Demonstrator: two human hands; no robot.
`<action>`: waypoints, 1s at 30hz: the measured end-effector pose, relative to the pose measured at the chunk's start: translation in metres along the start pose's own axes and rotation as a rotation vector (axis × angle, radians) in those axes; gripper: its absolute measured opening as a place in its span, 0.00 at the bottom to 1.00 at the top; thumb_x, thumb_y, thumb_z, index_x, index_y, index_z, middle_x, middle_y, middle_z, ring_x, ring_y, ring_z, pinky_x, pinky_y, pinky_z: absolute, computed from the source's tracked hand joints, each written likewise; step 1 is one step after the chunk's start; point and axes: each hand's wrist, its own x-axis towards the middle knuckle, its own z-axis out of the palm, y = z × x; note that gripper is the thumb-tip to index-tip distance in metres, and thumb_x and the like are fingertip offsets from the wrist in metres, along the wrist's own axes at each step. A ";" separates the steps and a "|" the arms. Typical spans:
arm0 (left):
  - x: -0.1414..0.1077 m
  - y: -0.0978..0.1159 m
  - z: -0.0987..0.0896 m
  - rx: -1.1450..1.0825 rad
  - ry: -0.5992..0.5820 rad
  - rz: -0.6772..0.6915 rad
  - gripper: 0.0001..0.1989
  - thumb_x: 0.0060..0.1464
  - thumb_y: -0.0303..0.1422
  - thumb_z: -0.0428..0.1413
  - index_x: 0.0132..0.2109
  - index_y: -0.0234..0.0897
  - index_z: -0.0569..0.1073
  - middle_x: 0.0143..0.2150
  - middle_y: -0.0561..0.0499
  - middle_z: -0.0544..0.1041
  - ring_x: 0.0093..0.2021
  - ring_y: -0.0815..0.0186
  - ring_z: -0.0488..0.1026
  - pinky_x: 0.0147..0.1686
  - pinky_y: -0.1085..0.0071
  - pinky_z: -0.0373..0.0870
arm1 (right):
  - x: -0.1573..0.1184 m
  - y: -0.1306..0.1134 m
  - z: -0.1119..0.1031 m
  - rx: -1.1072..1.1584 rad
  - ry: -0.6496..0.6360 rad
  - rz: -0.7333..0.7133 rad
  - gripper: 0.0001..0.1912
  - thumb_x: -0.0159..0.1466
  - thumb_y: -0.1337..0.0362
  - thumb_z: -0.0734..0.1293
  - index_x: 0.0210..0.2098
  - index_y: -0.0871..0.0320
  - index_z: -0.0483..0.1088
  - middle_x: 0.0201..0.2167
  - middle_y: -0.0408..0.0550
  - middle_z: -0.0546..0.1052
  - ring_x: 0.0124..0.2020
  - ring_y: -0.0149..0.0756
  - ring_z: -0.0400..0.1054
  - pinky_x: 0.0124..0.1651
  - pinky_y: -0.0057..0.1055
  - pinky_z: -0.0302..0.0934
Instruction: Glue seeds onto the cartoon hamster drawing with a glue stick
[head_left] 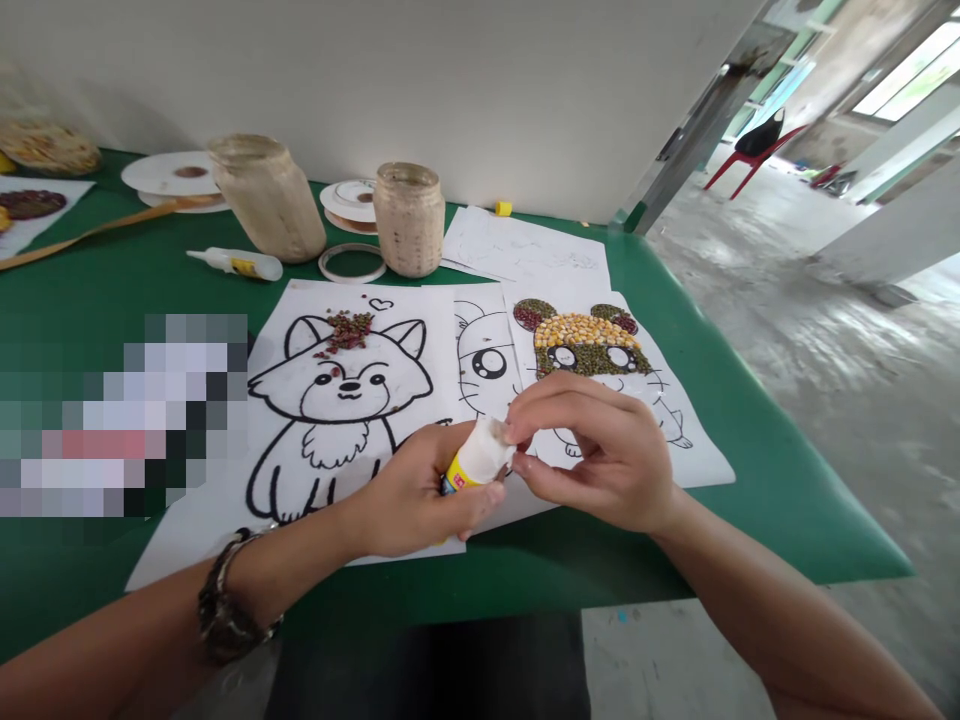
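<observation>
My left hand [427, 490] is wrapped round a small white glue bottle [480, 455] with a yellow label, held tilted above the papers. The fingers of my right hand [600, 450] pinch at the bottle's upper end; the exact spot between the fingertips is hidden. Below my left arm lies a fox drawing [341, 400] with a heap of red and green beans [349, 330] on its forehead. Behind my right hand is a hamster drawing [697, 455], its head partly covered with yellow corn kernels [577, 328] and green beans [592, 362]. Another drawing [487, 335] lies partly beneath it.
Two cloudy jars [274, 200] [410, 222] stand at the back by white ribbon spools [169, 172] and a tape roll [352, 263]. A second glue bottle [236, 263] lies at left. A yellow cap [503, 208] sits near the wall, and the green table [780, 500] ends at right.
</observation>
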 end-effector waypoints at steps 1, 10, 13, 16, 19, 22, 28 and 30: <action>0.000 0.000 0.000 0.001 -0.001 0.000 0.06 0.45 0.30 0.49 0.25 0.37 0.59 0.15 0.59 0.63 0.14 0.75 0.59 0.15 0.79 0.60 | 0.000 0.000 0.000 0.008 -0.006 0.004 0.05 0.55 0.73 0.64 0.31 0.58 0.67 0.27 0.45 0.72 0.29 0.28 0.67 0.29 0.25 0.65; -0.001 -0.003 -0.001 0.006 -0.015 -0.002 0.05 0.46 0.30 0.49 0.26 0.36 0.61 0.15 0.59 0.63 0.15 0.75 0.59 0.15 0.79 0.60 | -0.001 0.001 0.000 0.057 -0.033 0.017 0.06 0.54 0.74 0.64 0.30 0.58 0.65 0.27 0.44 0.71 0.29 0.27 0.65 0.29 0.25 0.63; 0.000 -0.002 -0.001 0.009 -0.015 0.009 0.05 0.47 0.30 0.49 0.26 0.36 0.60 0.15 0.59 0.62 0.15 0.75 0.60 0.15 0.79 0.60 | -0.001 0.001 -0.001 0.059 -0.034 0.017 0.05 0.54 0.73 0.63 0.30 0.59 0.65 0.26 0.44 0.70 0.29 0.27 0.64 0.28 0.24 0.63; 0.001 -0.003 0.000 -0.002 -0.021 0.024 0.05 0.47 0.30 0.49 0.26 0.36 0.60 0.15 0.59 0.62 0.14 0.76 0.60 0.15 0.80 0.59 | -0.001 0.002 -0.001 0.056 -0.037 0.017 0.04 0.54 0.73 0.64 0.29 0.59 0.64 0.26 0.44 0.70 0.28 0.26 0.64 0.28 0.24 0.63; 0.002 -0.003 0.000 -0.063 -0.018 0.033 0.04 0.47 0.29 0.49 0.27 0.35 0.60 0.16 0.59 0.62 0.14 0.76 0.60 0.15 0.80 0.60 | -0.001 0.002 0.001 0.063 -0.010 0.004 0.05 0.54 0.74 0.65 0.28 0.60 0.65 0.26 0.45 0.70 0.28 0.27 0.64 0.28 0.24 0.63; 0.002 -0.004 0.000 -0.096 0.000 0.049 0.03 0.47 0.29 0.49 0.29 0.35 0.61 0.17 0.59 0.62 0.15 0.76 0.60 0.15 0.79 0.61 | -0.001 0.003 0.002 0.083 0.022 0.010 0.04 0.53 0.75 0.65 0.28 0.62 0.66 0.25 0.45 0.70 0.28 0.27 0.65 0.28 0.24 0.63; 0.001 -0.006 -0.003 -0.105 0.013 0.057 0.04 0.47 0.29 0.49 0.28 0.35 0.61 0.17 0.58 0.62 0.15 0.75 0.60 0.15 0.78 0.61 | -0.001 0.004 -0.001 0.154 0.066 0.041 0.04 0.54 0.75 0.67 0.30 0.63 0.70 0.26 0.47 0.73 0.29 0.27 0.67 0.30 0.24 0.64; 0.001 -0.006 -0.003 -0.098 0.005 0.075 0.04 0.48 0.28 0.49 0.27 0.35 0.61 0.17 0.58 0.62 0.15 0.76 0.60 0.16 0.78 0.61 | -0.002 0.005 -0.001 0.172 0.094 0.065 0.05 0.53 0.74 0.67 0.31 0.63 0.72 0.27 0.47 0.74 0.30 0.26 0.68 0.30 0.23 0.65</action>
